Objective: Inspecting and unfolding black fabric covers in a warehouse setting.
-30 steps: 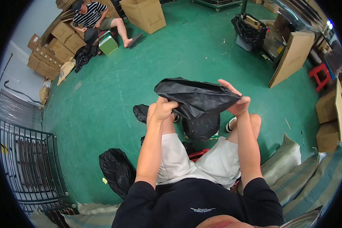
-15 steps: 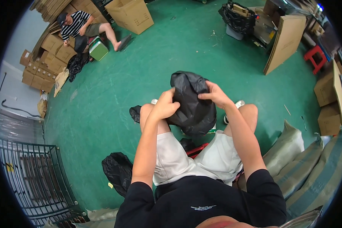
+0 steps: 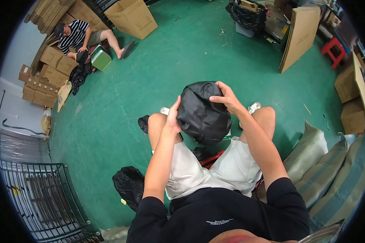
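Between my hands, above my knees, is a rounded black bundle of thin, shiny fabric (image 3: 203, 115). My left hand (image 3: 174, 116) presses against its left side, the fingers partly hidden behind it. At the upper right edge my right hand (image 3: 227, 98) grips it, with the thumb on top and the fingers behind. The bundle's underside is out of sight. Below it, between my thighs, a red edge (image 3: 212, 159) shows beside something dark. Another crumpled black bundle (image 3: 129, 187) lies on the floor by my left elbow, and a smaller black piece (image 3: 143, 123) is beside my left knee.
Full woven sacks (image 3: 312, 162) lean close on my right. A dark metal rack (image 3: 44, 194) stands at the lower left. Far left, a seated person (image 3: 79, 38) handles something black near stacked cartons (image 3: 48, 77). Flat cardboard sheets (image 3: 300, 38) and a red stool (image 3: 333, 52) are at the right.
My left hand has moved from the top of the black bundle to its left side, and the bundle looks rounder and smoother. The far person's hands have come together on a black thing.
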The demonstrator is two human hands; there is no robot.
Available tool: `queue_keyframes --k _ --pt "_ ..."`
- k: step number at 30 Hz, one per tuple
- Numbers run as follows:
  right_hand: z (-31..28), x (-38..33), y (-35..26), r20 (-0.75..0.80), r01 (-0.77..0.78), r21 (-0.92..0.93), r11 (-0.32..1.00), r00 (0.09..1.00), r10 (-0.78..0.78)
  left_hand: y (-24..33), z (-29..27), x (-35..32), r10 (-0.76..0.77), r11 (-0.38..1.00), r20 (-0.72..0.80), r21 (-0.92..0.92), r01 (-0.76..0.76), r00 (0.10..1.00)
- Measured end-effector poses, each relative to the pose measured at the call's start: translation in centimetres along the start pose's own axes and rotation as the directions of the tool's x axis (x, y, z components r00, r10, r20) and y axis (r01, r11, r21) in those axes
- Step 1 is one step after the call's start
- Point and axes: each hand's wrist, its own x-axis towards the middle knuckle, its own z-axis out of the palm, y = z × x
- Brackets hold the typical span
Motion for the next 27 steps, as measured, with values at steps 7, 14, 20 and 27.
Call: queue_keyframes --k 7,14,20,27 --pt "-0.3 0.1 0.5 0.002 -0.049 -0.043 0.998 0.999 0.049 -0.9 -1.4 0.4 0.264 0.962 0.005 0.077 -0.264 0.964" --pt "0.1 0.0 0.8 -0.173 0.058 -0.519 0.853 0.97 -0.171 -2.2 -2.9 1.7 0.669 0.647 -0.012 0.5 -0.575 0.743" --pt "-0.6 0.4 1.2 -0.274 0.067 -0.71 0.701 0.891 -0.363 -1.9 -3.6 2.5 0.919 0.163 0.057 0.845 -0.509 0.39" --pt "-0.9 0.4 0.3 0.082 -0.072 -0.135 0.988 0.993 0.083 -1.7 -2.6 1.2 0.891 0.316 -0.042 0.771 -0.552 0.452"
